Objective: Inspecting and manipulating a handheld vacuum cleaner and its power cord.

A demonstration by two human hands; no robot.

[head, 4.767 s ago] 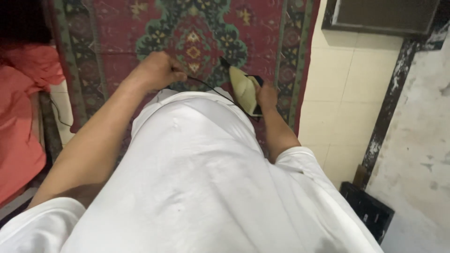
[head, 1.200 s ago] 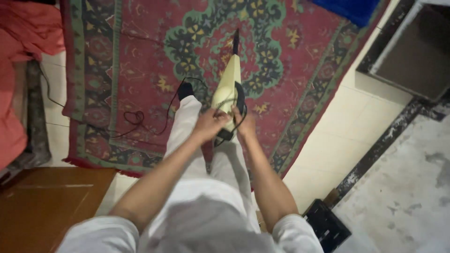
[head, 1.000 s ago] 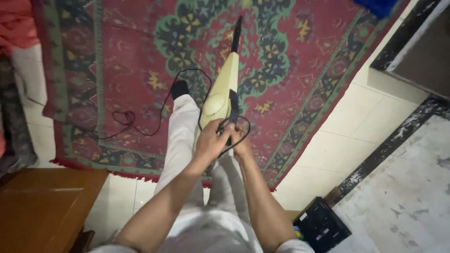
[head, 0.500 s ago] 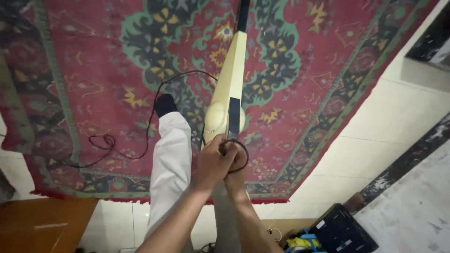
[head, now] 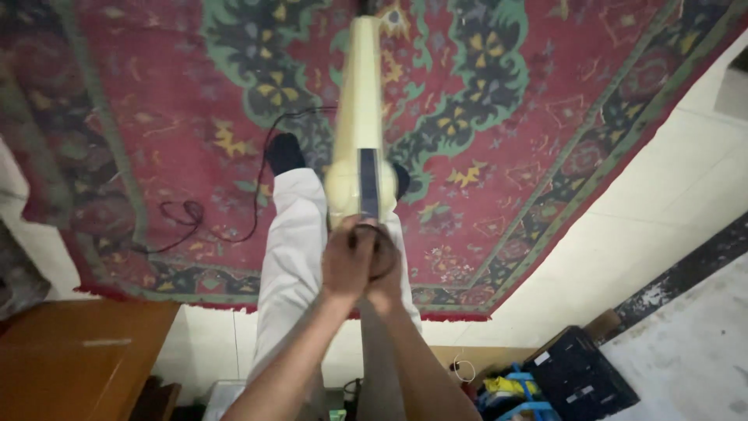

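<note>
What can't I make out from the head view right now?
- Vacuum: its floor head is cut off by the top edge.
- Handle: covered by left hand and right hand.
- Cord: its far end runs out of frame.
- Crate contents: too small, partly cut off.

vacuum (head: 360, 117) head cut off at top

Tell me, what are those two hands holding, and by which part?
Both the left hand and right hand grip a cream upright vacuum cleaner by the dark loop handle at its near end.
</note>
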